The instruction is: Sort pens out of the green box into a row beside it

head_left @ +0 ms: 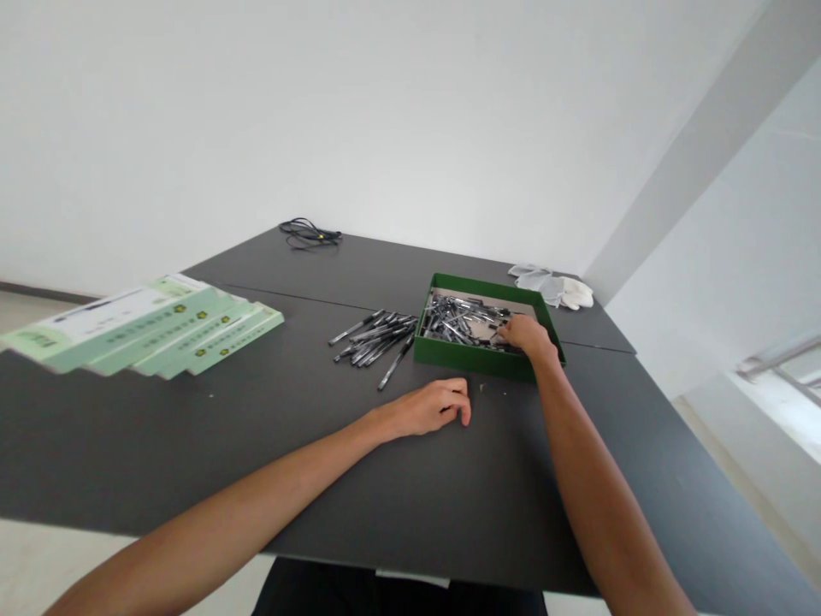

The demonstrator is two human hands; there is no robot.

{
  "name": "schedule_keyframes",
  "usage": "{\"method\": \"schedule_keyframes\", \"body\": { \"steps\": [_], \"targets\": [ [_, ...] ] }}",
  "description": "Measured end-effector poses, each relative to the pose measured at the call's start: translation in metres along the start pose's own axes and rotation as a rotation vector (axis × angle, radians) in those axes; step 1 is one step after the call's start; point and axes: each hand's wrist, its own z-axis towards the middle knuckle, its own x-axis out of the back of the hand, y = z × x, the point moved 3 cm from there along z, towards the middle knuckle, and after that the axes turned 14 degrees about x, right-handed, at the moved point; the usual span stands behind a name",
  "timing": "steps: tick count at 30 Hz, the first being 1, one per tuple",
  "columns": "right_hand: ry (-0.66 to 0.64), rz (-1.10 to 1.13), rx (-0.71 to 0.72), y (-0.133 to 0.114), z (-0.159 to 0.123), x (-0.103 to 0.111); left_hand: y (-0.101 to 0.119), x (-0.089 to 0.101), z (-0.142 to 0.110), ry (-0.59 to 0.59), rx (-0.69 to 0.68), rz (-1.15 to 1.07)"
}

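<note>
Right of centre in my view, the right hand reaches into the green box, fingers bent down among the pen parts; I cannot tell whether they pinch one. Below the box, the left hand rests on the dark table, fingers loosely curled. The loose pens lie just beside the box, near the frame's centre.

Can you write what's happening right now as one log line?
left hand: resting on table | right hand: inside green box | pens: piled beside box
</note>
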Motion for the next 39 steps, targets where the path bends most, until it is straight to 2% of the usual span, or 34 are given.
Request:
{"method": "schedule_keyframes", "body": {
  "steps": [5,25,34,39],
  "targets": [
    [-0.067,0.083,0.089,-0.01,0.002,0.0,0.003,0.002,-0.001,0.003,0.008,0.004],
    [-0.146,0.206,0.334,-0.022,0.007,-0.005,0.002,0.001,0.0,0.006,0.005,0.04],
    [-0.167,0.266,0.416,-0.021,0.011,-0.007,0.017,0.003,-0.005,-0.049,-0.046,0.021],
    [-0.165,0.256,0.4,-0.025,0.009,-0.005,0.019,0.005,-0.008,-0.037,0.041,0.059]
  ]
}}
